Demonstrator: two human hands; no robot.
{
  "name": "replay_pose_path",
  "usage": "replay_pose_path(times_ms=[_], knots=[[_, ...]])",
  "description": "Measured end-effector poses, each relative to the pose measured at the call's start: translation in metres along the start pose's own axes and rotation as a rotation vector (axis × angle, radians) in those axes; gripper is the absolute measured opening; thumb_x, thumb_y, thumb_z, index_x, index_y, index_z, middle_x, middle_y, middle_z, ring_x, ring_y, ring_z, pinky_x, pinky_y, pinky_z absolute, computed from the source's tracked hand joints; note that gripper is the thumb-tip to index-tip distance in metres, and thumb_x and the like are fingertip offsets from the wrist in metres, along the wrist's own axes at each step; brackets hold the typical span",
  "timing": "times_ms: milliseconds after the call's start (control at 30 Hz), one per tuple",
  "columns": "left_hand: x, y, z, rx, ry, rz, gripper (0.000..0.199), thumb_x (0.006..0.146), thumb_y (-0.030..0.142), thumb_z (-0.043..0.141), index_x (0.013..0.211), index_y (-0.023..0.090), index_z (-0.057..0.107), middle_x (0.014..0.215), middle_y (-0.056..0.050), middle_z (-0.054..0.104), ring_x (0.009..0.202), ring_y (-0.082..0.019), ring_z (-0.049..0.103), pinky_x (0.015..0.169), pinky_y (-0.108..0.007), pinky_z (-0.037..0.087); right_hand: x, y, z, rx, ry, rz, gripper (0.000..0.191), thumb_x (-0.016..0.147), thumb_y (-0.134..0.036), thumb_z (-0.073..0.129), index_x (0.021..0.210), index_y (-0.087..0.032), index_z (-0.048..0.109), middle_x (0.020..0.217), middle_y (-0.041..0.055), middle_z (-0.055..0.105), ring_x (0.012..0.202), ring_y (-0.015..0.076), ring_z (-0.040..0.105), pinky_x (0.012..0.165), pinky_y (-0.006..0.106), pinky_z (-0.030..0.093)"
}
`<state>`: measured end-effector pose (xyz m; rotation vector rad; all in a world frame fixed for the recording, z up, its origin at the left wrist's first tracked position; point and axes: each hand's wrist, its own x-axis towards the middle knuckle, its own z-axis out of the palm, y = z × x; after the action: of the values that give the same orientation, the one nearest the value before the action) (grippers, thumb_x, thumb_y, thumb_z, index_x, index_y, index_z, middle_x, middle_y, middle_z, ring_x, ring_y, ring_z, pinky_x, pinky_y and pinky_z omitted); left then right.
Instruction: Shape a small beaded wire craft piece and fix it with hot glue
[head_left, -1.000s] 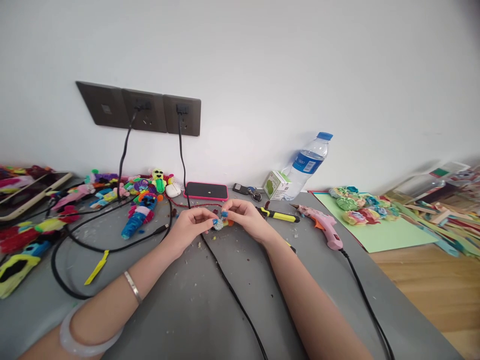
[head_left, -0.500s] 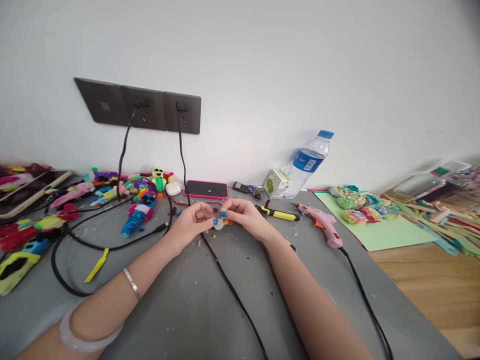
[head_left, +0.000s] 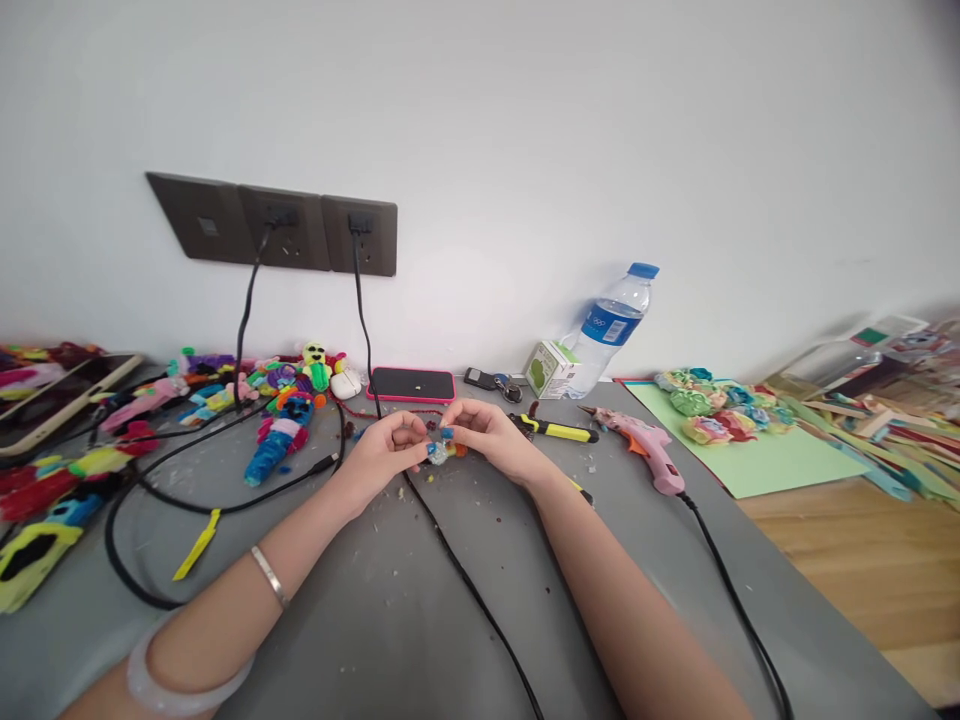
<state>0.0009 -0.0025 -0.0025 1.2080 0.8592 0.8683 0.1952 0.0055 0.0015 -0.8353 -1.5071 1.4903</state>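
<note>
Between my fingertips is a small fuzzy piece [head_left: 437,453], pale blue-grey, too small to make out well. My left hand [head_left: 391,447] pinches it from the left, thumb against finger. From the right, my right hand [head_left: 480,436] closes its thumb and fingers at the same piece, its blue thumbnail beside it. An orange and yellow bit [head_left: 456,451] shows just under my right fingers. A dark red twisted strand [head_left: 364,412] lies on the table behind my hands.
Phone [head_left: 412,384], keys [head_left: 508,387], small box [head_left: 550,369] and water bottle [head_left: 611,330] stand or lie by the wall. Yellow-handled pliers [head_left: 562,432] and a pink glue gun [head_left: 649,450] are at right. Fuzzy figures [head_left: 279,440] and a black cable [head_left: 465,575] lie at left and centre.
The view has shifted slightly. My hands remain together at the small piece, with only a slight change in the fingers.
</note>
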Motion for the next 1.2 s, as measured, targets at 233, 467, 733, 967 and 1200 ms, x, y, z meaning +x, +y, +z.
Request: replay_pose_path(times_ms=[233, 467, 733, 967, 1200], knots=[[0.004, -0.001, -0.006, -0.009, -0.054, -0.030, 0.033, 0.073, 0.036, 0.077, 0.089, 0.018, 0.055, 0.079, 0.000, 0.061, 0.072, -0.012, 0.052, 0.062, -0.023, 0.043, 0.001, -0.005, 0.002, 0.003, -0.025, 0.025, 0.024, 0.081, -0.038, 0.073, 0.089, -0.017, 0.063, 0.077, -0.0005, 0.056, 0.064, 0.0098, 0.049, 0.057, 0.022, 0.039], [0.005, 0.000, -0.009, -0.037, -0.097, -0.067, 0.036, 0.071, 0.037, 0.079, 0.090, 0.018, 0.054, 0.082, -0.002, 0.062, 0.070, -0.011, 0.050, 0.062, -0.024, 0.042, 0.001, -0.007, 0.003, -0.012, -0.010, 0.033, 0.026, 0.080, -0.039, 0.075, 0.086, -0.016, 0.064, 0.075, 0.0000, 0.058, 0.064, 0.0099, 0.050, 0.057, 0.022, 0.039], [0.002, 0.011, -0.006, -0.031, -0.122, -0.111, 0.038, 0.069, 0.040, 0.080, 0.087, 0.018, 0.054, 0.080, -0.001, 0.060, 0.069, -0.011, 0.048, 0.063, -0.025, 0.041, 0.001, -0.004, 0.001, 0.006, -0.006, 0.040, 0.029, 0.079, -0.042, 0.075, 0.084, -0.016, 0.063, 0.073, -0.0007, 0.059, 0.062, 0.0090, 0.050, 0.055, 0.021, 0.039], [0.001, 0.011, -0.007, -0.012, -0.125, -0.066, 0.036, 0.069, 0.042, 0.080, 0.077, 0.018, 0.054, 0.074, 0.002, 0.053, 0.067, -0.011, 0.045, 0.061, -0.024, 0.041, 0.003, 0.001, 0.001, 0.019, -0.003, 0.032, 0.028, 0.078, -0.041, 0.076, 0.084, -0.017, 0.063, 0.071, -0.0014, 0.059, 0.061, 0.0093, 0.051, 0.055, 0.022, 0.041], [0.002, 0.008, -0.009, -0.035, -0.128, -0.079, 0.038, 0.069, 0.044, 0.080, 0.081, 0.018, 0.054, 0.070, 0.003, 0.050, 0.067, -0.011, 0.043, 0.061, -0.024, 0.041, 0.004, 0.001, 0.002, 0.027, 0.009, 0.025, 0.029, 0.077, -0.041, 0.077, 0.083, -0.017, 0.062, 0.072, -0.0011, 0.060, 0.061, 0.0095, 0.052, 0.054, 0.022, 0.042]])
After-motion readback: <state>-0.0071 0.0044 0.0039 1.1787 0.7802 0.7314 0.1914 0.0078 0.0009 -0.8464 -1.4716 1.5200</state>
